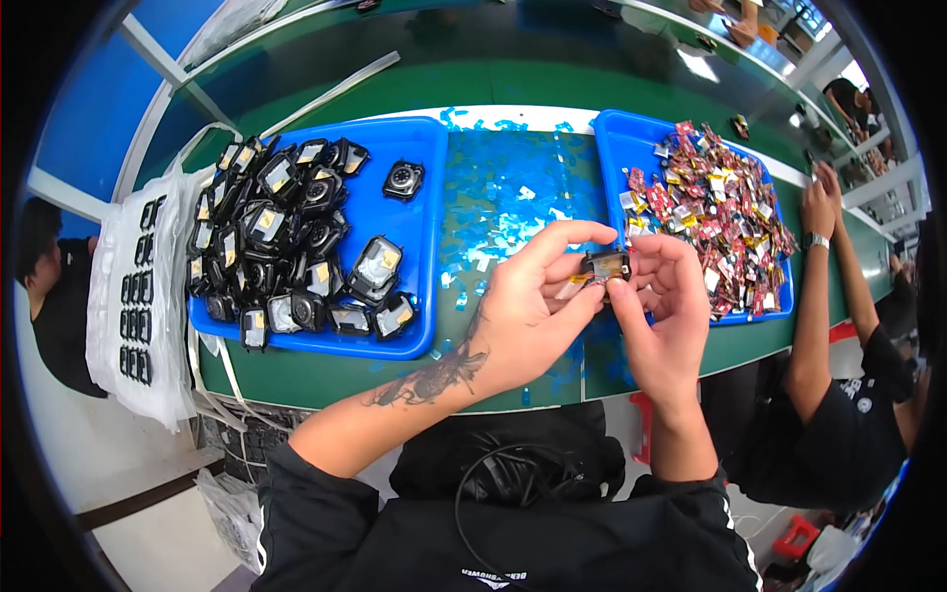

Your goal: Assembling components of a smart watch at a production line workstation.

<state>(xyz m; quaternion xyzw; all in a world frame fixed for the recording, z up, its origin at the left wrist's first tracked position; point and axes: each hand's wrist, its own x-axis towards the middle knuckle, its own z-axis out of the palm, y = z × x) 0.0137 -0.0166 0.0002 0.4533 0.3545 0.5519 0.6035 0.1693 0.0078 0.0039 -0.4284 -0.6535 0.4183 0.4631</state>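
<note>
both hands, left hand (528, 306) and right hand (663, 296), pinch one small black part (604, 264); best held steady, fingertips clear of its face.

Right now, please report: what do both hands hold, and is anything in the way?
Left hand and right hand both pinch one small black module. Held above green table, between two blue trays. Nothing blocks it.

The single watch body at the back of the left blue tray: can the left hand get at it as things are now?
Probably not yet: the left hand and right hand are pinching a small dark part. Otherwise the watch body lies apart, uncovered, in the tray.
</note>
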